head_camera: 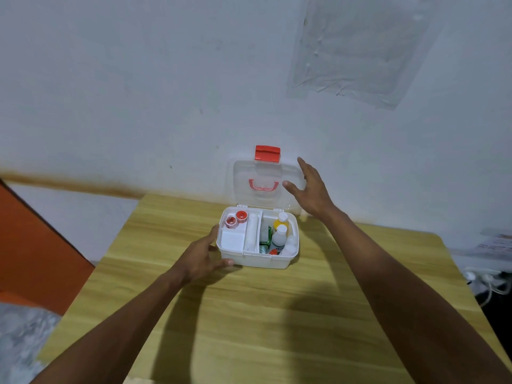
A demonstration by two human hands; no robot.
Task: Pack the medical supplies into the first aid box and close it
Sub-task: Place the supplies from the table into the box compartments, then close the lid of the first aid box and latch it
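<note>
A white first aid box (266, 261) stands open on the wooden table, its clear lid (243, 187) upright against the wall with a red latch (267, 153) on top and a red handle (263, 185). Inside, a white tray holds two red tape rolls (236, 218), a white pad and a rolled bandage (252, 228). The right compartment holds a yellow bottle (281, 222), a white bottle (278, 238) and a green packet (266, 236). My left hand (202, 256) grips the box's left front corner. My right hand (311, 189) is spread at the lid's right edge, holding nothing.
The table (249, 314) stands against a pale wall. An orange panel (33, 245) is at the left. White cables and a plug strip (487, 278) lie off the table's right edge. A plastic sheet (360, 48) is taped on the wall.
</note>
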